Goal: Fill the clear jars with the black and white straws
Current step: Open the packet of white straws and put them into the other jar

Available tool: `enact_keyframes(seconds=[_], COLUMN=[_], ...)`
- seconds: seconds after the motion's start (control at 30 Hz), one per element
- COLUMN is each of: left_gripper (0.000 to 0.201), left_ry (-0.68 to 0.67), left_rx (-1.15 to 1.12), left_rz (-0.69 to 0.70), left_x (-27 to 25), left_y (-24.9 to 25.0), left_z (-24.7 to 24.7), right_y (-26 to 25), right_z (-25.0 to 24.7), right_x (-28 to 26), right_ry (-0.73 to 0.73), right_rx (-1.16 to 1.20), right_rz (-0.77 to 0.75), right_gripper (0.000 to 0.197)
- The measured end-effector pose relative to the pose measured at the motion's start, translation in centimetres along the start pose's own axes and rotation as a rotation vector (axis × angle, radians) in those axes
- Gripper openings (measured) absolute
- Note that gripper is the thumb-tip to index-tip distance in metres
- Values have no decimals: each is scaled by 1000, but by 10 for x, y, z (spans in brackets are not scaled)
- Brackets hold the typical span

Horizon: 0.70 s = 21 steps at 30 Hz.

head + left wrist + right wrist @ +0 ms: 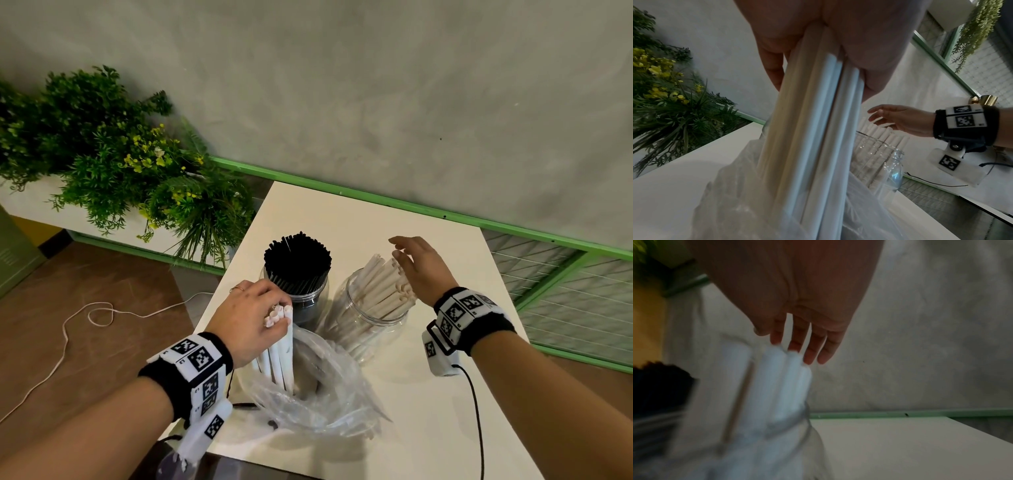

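Table (428, 236): only head view shows black straws (297, 260) clearly.

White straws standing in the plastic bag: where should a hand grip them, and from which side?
Grip the bundle of white straws near its upper ends, from above. They stand nearly upright with the plastic bag wrapped round their lower part, so only the tops are free. The left hand already pinches them there.

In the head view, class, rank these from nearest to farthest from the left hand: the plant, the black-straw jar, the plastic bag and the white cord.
1. Plastic bag: right under the left hand, which is pulling white straws from it.
2. Black-straw jar: just beyond the hand, on the table.
3. Plant and white cord: both far off to the left, too close to rank.
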<state>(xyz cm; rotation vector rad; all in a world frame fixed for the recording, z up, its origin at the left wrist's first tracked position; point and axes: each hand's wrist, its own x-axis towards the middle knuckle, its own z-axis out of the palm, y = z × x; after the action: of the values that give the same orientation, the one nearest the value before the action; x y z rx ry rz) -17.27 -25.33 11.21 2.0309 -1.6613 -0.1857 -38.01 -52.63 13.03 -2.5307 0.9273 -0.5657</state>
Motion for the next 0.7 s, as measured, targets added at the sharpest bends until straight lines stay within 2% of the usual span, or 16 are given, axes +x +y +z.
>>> enact_keyframes(seconds=[0.1,0.13,0.17,0.2,0.3,0.33,0.4,0.47,0.5,0.7], left_gripper=[39,39,40,41,44,49,68,83,83,68], left_ry=[9,13,15,15,2,-11,-62,-114,-127,-40], left_rx=[-17,-19,-23,-31,-62,-75,-89,-82,-85,-179], left_rz=[2,6,7,6,-7,-8,-24,-63,-81,-103], left_x=[0,0,0,-1,-1,-2,-2,-4,-5,-13], left_y=[-2,-2,-2,-2,-2,-2,-6,-10,-12,-19], left_z=[1,2,2,2,2,0,-4,-11,-13,-5], right_y=[-37,-54,-71,-88,-120,-125,-129,-130,-130,-140], right_z=[-5,-1,6,18,68,85,111,124,129,131], right_x=[-19,-30,-43,-57,-87,-92,-95,-95,-94,-85], right_ry=[225,253,217,117,-268,-336,-362,-324,-305,-221], right_rx=[28,79,169,278,543,608,699,725,718,684], right_rz=[-176,-229,-241,-215,-109,-87,-40,28,59,74], right_gripper=[30,33,35,39,67,75,81,78,75,36])
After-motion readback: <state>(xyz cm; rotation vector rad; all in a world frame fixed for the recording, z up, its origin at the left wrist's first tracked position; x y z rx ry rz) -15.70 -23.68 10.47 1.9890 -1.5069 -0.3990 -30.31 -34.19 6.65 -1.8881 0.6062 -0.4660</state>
